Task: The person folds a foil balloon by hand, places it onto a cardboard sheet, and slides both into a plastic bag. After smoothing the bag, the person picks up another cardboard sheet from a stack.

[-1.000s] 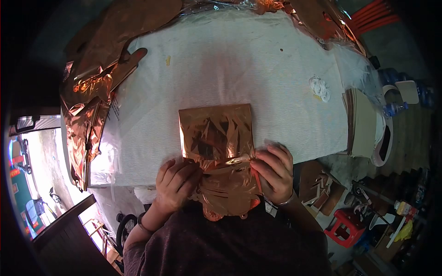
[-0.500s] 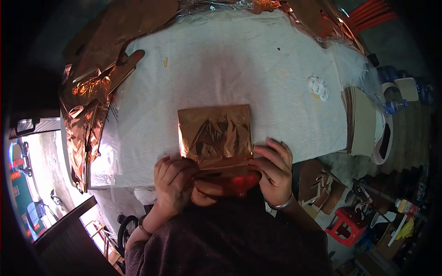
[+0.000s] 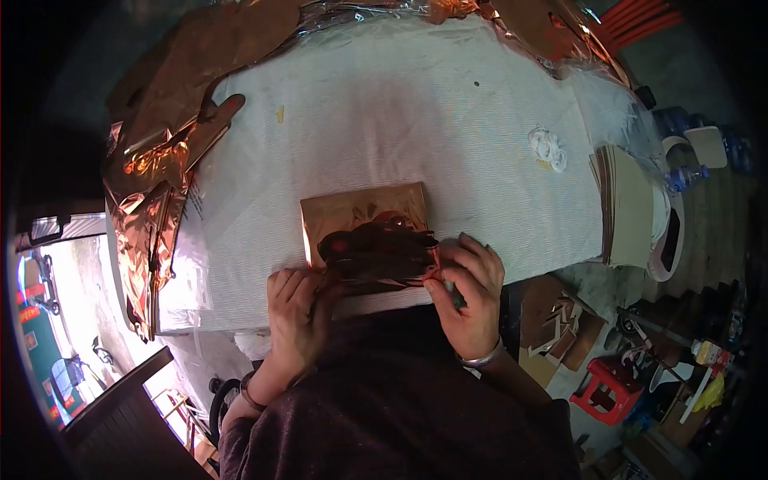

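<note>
A square sheet of copper-coloured foil [image 3: 364, 216] lies on the white cloth-covered table [image 3: 400, 120] near its front edge. Its near part is folded up and back over the sheet, showing a dark crumpled flap [image 3: 376, 252]. My left hand [image 3: 298, 312] pinches the flap's left end at the table's front edge. My right hand [image 3: 472, 292] pinches the flap's right end. Both hands rest against the table edge, close to my body.
Crumpled copper foil and brown card shapes [image 3: 156, 160] pile along the left and far edges. A white blob [image 3: 548, 148] lies at the right. A stack of card sheets [image 3: 628, 208] stands at the right edge. A red stool [image 3: 608, 392] is on the floor.
The near part of the foil, which hung over the table edge, has been lifted and folded up onto the sheet. Both hands moved slightly up and forward with it.
</note>
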Demonstrator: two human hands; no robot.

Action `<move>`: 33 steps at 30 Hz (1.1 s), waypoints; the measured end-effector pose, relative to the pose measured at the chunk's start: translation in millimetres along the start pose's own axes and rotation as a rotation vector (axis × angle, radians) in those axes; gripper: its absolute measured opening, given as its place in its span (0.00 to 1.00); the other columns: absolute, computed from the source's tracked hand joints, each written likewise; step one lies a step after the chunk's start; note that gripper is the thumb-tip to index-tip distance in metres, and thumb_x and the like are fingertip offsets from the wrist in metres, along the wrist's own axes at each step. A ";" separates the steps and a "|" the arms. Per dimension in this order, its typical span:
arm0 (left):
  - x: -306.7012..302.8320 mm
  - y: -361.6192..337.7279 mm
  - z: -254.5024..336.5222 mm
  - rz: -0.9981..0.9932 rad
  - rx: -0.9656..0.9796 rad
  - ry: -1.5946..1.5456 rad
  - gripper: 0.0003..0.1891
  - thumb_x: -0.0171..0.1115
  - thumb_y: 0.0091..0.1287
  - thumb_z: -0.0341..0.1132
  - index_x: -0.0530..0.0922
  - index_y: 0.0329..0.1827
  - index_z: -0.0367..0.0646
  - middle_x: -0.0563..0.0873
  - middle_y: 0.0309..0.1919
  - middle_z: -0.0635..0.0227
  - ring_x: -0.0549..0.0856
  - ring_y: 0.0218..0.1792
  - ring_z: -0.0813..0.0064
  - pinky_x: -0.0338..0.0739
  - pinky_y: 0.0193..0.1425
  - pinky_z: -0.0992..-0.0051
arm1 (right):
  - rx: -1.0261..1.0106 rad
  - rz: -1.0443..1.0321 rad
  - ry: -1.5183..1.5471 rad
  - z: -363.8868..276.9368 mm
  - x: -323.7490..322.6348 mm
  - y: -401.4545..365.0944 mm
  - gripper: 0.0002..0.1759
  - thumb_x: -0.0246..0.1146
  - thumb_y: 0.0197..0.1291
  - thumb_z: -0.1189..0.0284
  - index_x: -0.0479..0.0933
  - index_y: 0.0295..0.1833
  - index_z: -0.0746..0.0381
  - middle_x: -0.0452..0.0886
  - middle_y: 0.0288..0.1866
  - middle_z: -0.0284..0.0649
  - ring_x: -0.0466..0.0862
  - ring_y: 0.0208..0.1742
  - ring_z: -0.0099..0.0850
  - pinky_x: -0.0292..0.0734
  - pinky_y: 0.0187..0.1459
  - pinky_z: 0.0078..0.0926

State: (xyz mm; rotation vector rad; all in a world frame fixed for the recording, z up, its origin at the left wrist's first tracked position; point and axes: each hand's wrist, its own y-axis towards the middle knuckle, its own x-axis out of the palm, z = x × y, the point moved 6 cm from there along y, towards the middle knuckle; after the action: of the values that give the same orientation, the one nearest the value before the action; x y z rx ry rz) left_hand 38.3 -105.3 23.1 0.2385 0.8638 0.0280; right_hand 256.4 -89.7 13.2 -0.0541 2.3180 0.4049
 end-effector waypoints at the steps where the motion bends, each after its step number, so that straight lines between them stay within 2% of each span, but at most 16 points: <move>1: 1.6 -0.4 -1.6 -0.022 -0.004 0.009 0.09 0.67 0.54 0.27 0.78 0.37 0.36 0.83 0.36 0.60 0.77 0.38 0.59 0.69 0.46 0.64 | 0.013 0.004 0.010 0.2 -0.1 0.3 0.09 0.72 0.48 0.76 0.78 0.34 0.63 0.80 0.52 0.37 0.72 0.64 0.43 0.60 0.65 0.45; 5: 4.6 -0.8 -3.3 -0.021 -0.003 0.031 0.10 0.67 0.55 0.28 0.78 0.38 0.35 0.83 0.37 0.59 0.77 0.37 0.59 0.68 0.45 0.64 | 0.018 0.006 0.016 0.6 -0.6 0.6 0.09 0.72 0.47 0.77 0.79 0.34 0.63 0.79 0.52 0.37 0.72 0.64 0.43 0.60 0.65 0.44; 7: 4.9 -1.2 -4.8 -0.046 -0.039 0.030 0.09 0.65 0.56 0.25 0.79 0.40 0.36 0.82 0.38 0.57 0.77 0.41 0.56 0.71 0.47 0.66 | 0.031 -0.008 0.035 2.4 -0.9 0.2 0.09 0.71 0.47 0.77 0.79 0.34 0.63 0.79 0.54 0.38 0.71 0.65 0.43 0.60 0.65 0.43; 11: 5.5 -0.7 -4.3 -0.042 -0.027 0.024 0.09 0.65 0.56 0.25 0.79 0.39 0.36 0.82 0.38 0.57 0.77 0.41 0.56 0.71 0.48 0.66 | 0.028 -0.034 0.041 2.0 -4.1 1.9 0.08 0.70 0.49 0.77 0.79 0.35 0.63 0.79 0.58 0.38 0.69 0.67 0.44 0.60 0.65 0.42; 13: 5.8 -1.0 -3.5 -0.037 0.016 0.021 0.10 0.67 0.56 0.27 0.77 0.39 0.34 0.83 0.38 0.60 0.77 0.37 0.59 0.68 0.46 0.64 | 0.021 -0.060 0.051 1.1 -3.5 3.2 0.07 0.69 0.51 0.78 0.80 0.37 0.64 0.78 0.60 0.39 0.68 0.68 0.45 0.60 0.66 0.42; 20: 4.9 0.8 -1.7 -0.021 0.015 0.032 0.11 0.67 0.56 0.27 0.77 0.40 0.34 0.83 0.37 0.60 0.77 0.37 0.59 0.67 0.46 0.64 | 0.072 -0.060 0.047 -1.5 -2.4 7.3 0.06 0.67 0.51 0.80 0.80 0.37 0.65 0.79 0.58 0.40 0.70 0.67 0.46 0.62 0.65 0.41; 22: 5.7 0.1 -2.8 -0.035 0.013 0.035 0.11 0.67 0.57 0.27 0.77 0.40 0.34 0.83 0.37 0.60 0.77 0.37 0.59 0.67 0.46 0.64 | 0.075 -0.003 0.115 0.4 -3.1 5.6 0.06 0.67 0.50 0.82 0.81 0.36 0.65 0.80 0.56 0.41 0.72 0.65 0.45 0.66 0.63 0.39; 26: 6.6 -0.1 -4.5 -0.061 -0.046 0.022 0.09 0.65 0.56 0.26 0.78 0.39 0.35 0.81 0.37 0.56 0.77 0.41 0.55 0.71 0.47 0.65 | 0.088 0.047 0.123 1.5 0.4 4.5 0.06 0.69 0.50 0.78 0.80 0.35 0.63 0.79 0.53 0.39 0.74 0.60 0.42 0.64 0.62 0.41; 28: 5.7 0.9 -3.1 -0.038 -0.025 0.028 0.09 0.66 0.56 0.26 0.79 0.39 0.36 0.81 0.37 0.57 0.77 0.40 0.56 0.71 0.47 0.65 | 0.087 0.099 0.161 -1.2 -2.9 6.4 0.08 0.69 0.47 0.84 0.82 0.35 0.65 0.81 0.45 0.40 0.76 0.52 0.40 0.70 0.53 0.35; 29: 5.7 1.4 -2.6 -0.040 -0.023 0.026 0.09 0.66 0.56 0.26 0.79 0.39 0.36 0.81 0.37 0.57 0.77 0.40 0.56 0.71 0.47 0.65 | 0.089 0.101 0.159 -1.2 -2.9 5.9 0.08 0.69 0.47 0.84 0.82 0.35 0.65 0.81 0.45 0.40 0.76 0.52 0.40 0.70 0.53 0.35; 31: 5.5 1.8 -2.7 -0.054 -0.033 0.026 0.09 0.66 0.56 0.26 0.79 0.39 0.36 0.81 0.37 0.57 0.77 0.41 0.56 0.71 0.47 0.65 | 0.104 0.110 0.145 -0.7 -2.9 4.3 0.08 0.69 0.47 0.84 0.82 0.35 0.65 0.80 0.38 0.38 0.76 0.45 0.37 0.70 0.48 0.34; 33: 6.4 0.4 -4.8 -0.054 -0.027 0.028 0.09 0.66 0.56 0.26 0.79 0.40 0.36 0.81 0.37 0.57 0.77 0.41 0.56 0.71 0.47 0.65 | 0.112 0.105 0.147 0.4 -2.6 3.6 0.08 0.69 0.47 0.84 0.81 0.36 0.65 0.80 0.36 0.37 0.75 0.43 0.36 0.69 0.47 0.33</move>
State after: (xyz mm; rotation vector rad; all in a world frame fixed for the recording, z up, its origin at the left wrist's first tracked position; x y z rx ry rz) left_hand 38.8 -103.2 15.4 0.1902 0.8973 -0.0073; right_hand 258.0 -86.4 15.7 0.0959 2.4919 0.3319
